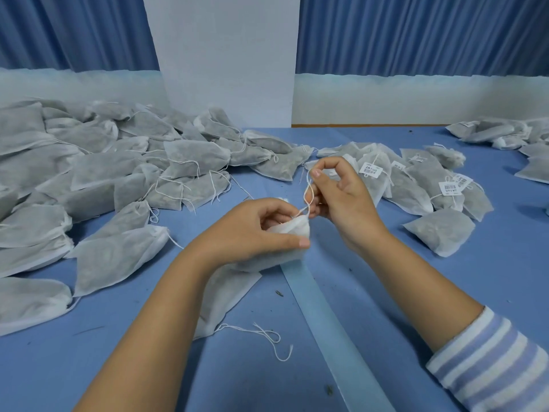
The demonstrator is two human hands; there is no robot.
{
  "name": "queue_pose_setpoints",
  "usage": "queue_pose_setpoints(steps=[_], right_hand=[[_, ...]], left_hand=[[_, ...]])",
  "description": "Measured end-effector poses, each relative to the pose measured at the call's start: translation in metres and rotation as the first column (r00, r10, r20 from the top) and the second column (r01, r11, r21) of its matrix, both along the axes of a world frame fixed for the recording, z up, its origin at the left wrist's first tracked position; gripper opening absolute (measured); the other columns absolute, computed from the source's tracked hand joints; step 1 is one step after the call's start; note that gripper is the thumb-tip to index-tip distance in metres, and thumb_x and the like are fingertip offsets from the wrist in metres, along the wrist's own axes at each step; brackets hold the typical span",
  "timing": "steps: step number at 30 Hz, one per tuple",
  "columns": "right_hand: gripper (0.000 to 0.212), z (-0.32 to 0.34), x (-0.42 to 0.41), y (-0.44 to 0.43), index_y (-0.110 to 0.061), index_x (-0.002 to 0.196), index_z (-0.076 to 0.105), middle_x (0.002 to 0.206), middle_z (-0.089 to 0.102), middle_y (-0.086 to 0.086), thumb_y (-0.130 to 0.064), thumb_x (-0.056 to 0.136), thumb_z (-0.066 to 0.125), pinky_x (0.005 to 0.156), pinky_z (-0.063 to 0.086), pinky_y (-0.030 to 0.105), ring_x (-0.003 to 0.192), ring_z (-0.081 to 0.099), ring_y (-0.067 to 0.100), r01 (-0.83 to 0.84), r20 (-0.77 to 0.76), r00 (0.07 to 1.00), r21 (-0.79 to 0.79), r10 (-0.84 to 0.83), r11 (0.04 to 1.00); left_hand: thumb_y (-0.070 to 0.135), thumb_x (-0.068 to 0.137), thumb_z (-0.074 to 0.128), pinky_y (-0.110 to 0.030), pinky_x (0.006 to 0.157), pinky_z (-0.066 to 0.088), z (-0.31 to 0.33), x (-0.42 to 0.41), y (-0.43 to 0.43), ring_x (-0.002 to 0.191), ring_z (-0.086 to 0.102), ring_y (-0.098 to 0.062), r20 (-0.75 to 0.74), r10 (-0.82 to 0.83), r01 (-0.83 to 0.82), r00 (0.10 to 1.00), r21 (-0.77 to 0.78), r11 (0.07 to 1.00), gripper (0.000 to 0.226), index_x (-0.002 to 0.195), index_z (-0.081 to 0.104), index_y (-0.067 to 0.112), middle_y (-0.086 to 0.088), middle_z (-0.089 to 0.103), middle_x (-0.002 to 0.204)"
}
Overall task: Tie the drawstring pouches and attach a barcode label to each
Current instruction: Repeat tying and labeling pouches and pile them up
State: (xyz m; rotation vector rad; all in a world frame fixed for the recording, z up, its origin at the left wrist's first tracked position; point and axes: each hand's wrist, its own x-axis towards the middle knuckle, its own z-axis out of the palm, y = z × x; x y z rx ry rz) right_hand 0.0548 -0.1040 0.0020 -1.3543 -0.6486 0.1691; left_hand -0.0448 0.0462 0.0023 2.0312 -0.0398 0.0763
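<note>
Step in hand: tying. We judge that the knot is being formed and that this pouch carries no label yet.

The left hand [252, 230] grips the pouch [294, 227] at its gathered neck, fingers [297, 241] curled round the cloth. It holds the pouch low over the table [386, 292], near the middle of the view. The right hand [344, 200] pinches the drawstring [307, 194] between thumb and forefinger and lifts it from the neck. The string forms a crossed loop between the two hands.

Next move, in our judgement: draw the loop down snug against the neck with the left hand holding the mouth bunched, then tie on a barcode label. The string is thin and slack, so it calls for a steady pinch.

The pouch is thin white cloth. The left hand hides most of its body, so we cannot tell whether it rests on the table. Unlabelled pouches [118, 173], their dark filling showing grey, lie heaped to the left. Finished pouches [416, 185], each with a barcode label [370, 168], lie to the right.
</note>
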Motion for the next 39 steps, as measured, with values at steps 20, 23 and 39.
queue_pose_setpoints(steps=[20,23,39], right_hand=[[0.017,-0.014,-0.022,0.010,-0.029,0.089,0.065,0.111,0.054,-0.003,-0.013,0.091,0.066,0.078,0.047,0.018,0.109,0.053,0.005,0.025,0.445,0.892,-0.234,0.084,0.972],[0.021,-0.017,-0.022,0.010,-0.036,0.088,0.065,0.125,0.049,-0.004,-0.016,0.090,0.068,0.090,0.048,0.023,0.125,0.045,0.003,0.077,0.456,0.888,-0.290,0.067,0.954],[0.009,-0.017,-0.010,0.005,-0.021,0.087,0.070,0.099,0.065,-0.013,-0.013,0.089,0.069,0.070,0.049,0.022,0.104,0.056,0.005,0.063,0.448,0.891,-0.291,0.078,0.955]], left_hand=[[0.027,0.094,0.062,-0.038,0.072,0.046,-0.009,0.018,0.011,0.072,0.051,-0.019,0.022,0.659,-0.575,0.752,-0.465,0.673,0.025,0.073,0.053,0.016,-0.001,0.052,0.071],[0.023,0.096,0.058,-0.031,0.064,0.047,-0.007,0.020,0.006,0.073,0.052,-0.018,-0.031,0.641,-0.549,0.767,-0.550,0.629,0.019,0.080,0.053,0.013,-0.007,0.053,0.077],[0.022,0.076,0.083,-0.044,0.086,0.053,-0.008,0.018,-0.002,0.089,0.067,-0.026,-0.049,0.505,-0.443,0.862,-0.559,0.702,0.038,0.101,0.066,-0.001,-0.022,0.070,0.099]])
